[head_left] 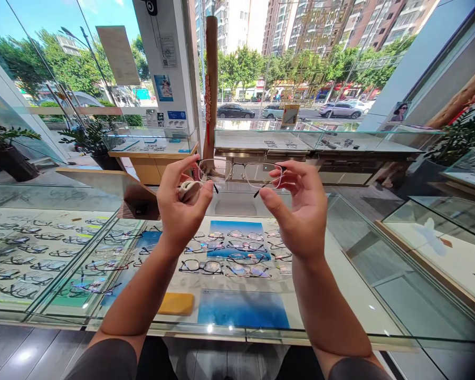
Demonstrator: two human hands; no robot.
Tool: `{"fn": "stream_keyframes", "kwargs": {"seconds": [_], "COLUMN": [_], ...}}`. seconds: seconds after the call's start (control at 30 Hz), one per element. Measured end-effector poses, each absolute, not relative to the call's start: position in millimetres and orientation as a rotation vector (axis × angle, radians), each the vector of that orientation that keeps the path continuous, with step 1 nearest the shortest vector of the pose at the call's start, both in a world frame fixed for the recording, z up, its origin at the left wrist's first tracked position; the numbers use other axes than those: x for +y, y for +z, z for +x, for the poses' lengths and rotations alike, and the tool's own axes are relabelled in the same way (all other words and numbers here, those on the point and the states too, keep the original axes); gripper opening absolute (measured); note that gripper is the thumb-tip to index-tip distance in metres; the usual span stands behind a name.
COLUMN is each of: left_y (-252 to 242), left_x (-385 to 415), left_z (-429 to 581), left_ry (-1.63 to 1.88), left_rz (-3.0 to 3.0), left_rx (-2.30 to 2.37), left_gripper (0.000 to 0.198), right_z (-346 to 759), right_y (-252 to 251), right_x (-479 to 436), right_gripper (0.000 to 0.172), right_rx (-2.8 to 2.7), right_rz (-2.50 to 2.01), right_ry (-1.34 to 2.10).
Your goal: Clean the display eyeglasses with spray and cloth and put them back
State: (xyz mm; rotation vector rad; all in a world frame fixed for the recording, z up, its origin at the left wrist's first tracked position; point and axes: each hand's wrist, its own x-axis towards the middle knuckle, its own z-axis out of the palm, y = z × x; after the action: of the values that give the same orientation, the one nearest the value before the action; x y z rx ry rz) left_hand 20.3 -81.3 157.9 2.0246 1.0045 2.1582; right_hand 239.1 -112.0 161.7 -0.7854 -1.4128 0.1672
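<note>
Eyeglasses [239, 164] hang in the air between my two hands, above the far part of a glass display case [332, 285]. My left hand [185, 208] grips one outer corner and my right hand [303, 208] the other, thumbs below, fingers above; holding the edges seems meant to leave both lenses uncovered and the front nearly level. The dark tips of the side arms show below the lenses, between my thumbs. A pale bunched cloth [189, 191], as it looks, sits in my left palm, probably tucked there so the fingertips stay usable. Underneath, spare frames [201, 266] lie in rows, likely so each can be seen, near a blue sheet [243, 309].
</note>
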Motion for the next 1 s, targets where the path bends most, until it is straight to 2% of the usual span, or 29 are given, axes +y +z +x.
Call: {"fn": "stream_keyframes", "kwargs": {"seconds": [0.2, 1.0], "left_y": [152.5, 151.5], "left_x": [-77.5, -79.2], "left_z": [18.7, 20.7], "left_ry": [2.133, 2.201], "left_rz": [2.04, 1.904], "left_rx": [1.018, 1.024], "left_gripper": [0.059, 0.057], "right_z": [237.9, 234.9], "right_y": [160.8, 160.7], "right_x": [-112.4, -112.9], "right_gripper": [0.041, 0.046], "right_rx": [-1.411, -1.42], "right_rz": [-0.827, -0.883], "right_ry": [0.172, 0.23]}}
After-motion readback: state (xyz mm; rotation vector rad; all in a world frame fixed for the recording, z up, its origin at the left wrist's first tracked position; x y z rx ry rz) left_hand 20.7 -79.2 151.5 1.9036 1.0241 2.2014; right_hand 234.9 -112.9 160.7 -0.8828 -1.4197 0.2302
